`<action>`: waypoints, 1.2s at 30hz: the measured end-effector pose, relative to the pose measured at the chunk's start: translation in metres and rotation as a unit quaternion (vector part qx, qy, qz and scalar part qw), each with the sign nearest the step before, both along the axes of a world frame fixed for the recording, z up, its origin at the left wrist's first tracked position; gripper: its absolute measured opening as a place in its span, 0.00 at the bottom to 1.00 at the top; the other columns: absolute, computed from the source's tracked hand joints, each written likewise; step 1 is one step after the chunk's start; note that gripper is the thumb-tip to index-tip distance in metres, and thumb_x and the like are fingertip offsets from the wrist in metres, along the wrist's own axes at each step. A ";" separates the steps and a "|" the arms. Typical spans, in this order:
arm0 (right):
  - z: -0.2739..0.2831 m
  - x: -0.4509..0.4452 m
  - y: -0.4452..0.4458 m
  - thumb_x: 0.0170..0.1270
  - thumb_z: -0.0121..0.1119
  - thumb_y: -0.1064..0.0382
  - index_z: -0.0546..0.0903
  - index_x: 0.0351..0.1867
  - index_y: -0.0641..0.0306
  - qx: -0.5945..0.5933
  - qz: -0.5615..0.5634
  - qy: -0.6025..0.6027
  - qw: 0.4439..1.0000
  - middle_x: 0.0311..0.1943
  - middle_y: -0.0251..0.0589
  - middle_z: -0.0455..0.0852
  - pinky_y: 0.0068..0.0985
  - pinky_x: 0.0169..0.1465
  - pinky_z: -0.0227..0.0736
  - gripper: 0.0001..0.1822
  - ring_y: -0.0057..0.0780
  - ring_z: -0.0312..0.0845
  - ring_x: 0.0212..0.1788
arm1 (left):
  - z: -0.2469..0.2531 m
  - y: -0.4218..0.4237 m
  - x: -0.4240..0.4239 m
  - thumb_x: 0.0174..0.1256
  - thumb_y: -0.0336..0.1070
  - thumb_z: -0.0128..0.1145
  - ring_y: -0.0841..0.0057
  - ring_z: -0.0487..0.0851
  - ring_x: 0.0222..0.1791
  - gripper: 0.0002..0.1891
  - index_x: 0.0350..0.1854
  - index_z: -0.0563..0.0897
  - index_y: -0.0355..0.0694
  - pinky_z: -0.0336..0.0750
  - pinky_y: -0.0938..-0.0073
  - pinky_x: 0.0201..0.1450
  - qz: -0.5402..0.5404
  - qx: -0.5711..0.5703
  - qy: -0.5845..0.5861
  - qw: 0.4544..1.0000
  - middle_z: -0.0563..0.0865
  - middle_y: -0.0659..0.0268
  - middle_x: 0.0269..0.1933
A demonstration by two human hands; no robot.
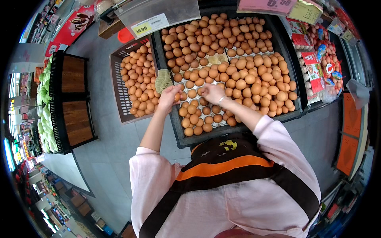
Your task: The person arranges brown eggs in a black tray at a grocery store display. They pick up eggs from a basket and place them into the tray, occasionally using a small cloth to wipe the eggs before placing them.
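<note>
My left hand (169, 96) holds a brown egg (177, 97) at the left edge of a black display bin (178, 132). Over the egg trays in the bin is my right hand (213, 94), its fingers bent down beside eggs; whether it grips one is hidden. Many brown eggs (249, 78) fill the bin, piled highest at the right and the back, with pale trays (216, 59) showing between them. A folded greenish cloth or net (163, 80) lies on the bin's left rim, just beyond my left hand.
Left of the bin stands a brown plastic crate (119, 104) full of eggs. Price signs (151, 25) hang over the far edge. Packaged eggs (312, 68) lie in a display at the right. Green vegetables (46, 110) fill a stand at the far left.
</note>
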State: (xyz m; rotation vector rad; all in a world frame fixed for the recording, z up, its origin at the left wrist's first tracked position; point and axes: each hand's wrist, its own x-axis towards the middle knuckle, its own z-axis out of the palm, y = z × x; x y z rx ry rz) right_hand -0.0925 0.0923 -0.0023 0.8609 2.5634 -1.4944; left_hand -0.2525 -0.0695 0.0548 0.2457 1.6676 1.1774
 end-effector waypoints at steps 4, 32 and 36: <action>-0.011 -0.033 -0.033 0.59 0.54 0.63 0.81 0.39 0.57 0.248 0.153 0.019 0.956 0.43 0.45 0.80 0.42 0.42 0.77 0.08 0.46 0.83 0.39 | -0.018 0.007 0.011 0.61 0.36 0.56 0.65 0.85 0.40 0.08 0.32 0.85 0.38 0.82 0.66 0.40 -0.313 -0.158 0.599 0.719 0.86 0.61 0.40; 0.037 -0.087 0.001 0.46 0.68 0.56 0.78 0.42 0.66 0.262 0.130 0.027 0.956 0.51 0.49 0.74 0.40 0.44 0.78 0.23 0.49 0.82 0.40 | -0.047 0.029 0.014 0.61 0.32 0.55 0.72 0.79 0.53 0.10 0.41 0.87 0.44 0.78 0.74 0.47 -0.503 -0.251 0.616 0.553 0.84 0.67 0.48; 0.029 -0.116 -0.001 0.44 0.71 0.57 0.83 0.42 0.63 0.285 0.180 -0.048 0.940 0.53 0.47 0.75 0.38 0.45 0.79 0.22 0.45 0.83 0.43 | -0.042 0.028 0.015 0.61 0.32 0.55 0.72 0.79 0.53 0.10 0.41 0.87 0.44 0.78 0.75 0.47 -0.509 -0.251 0.608 0.556 0.84 0.67 0.48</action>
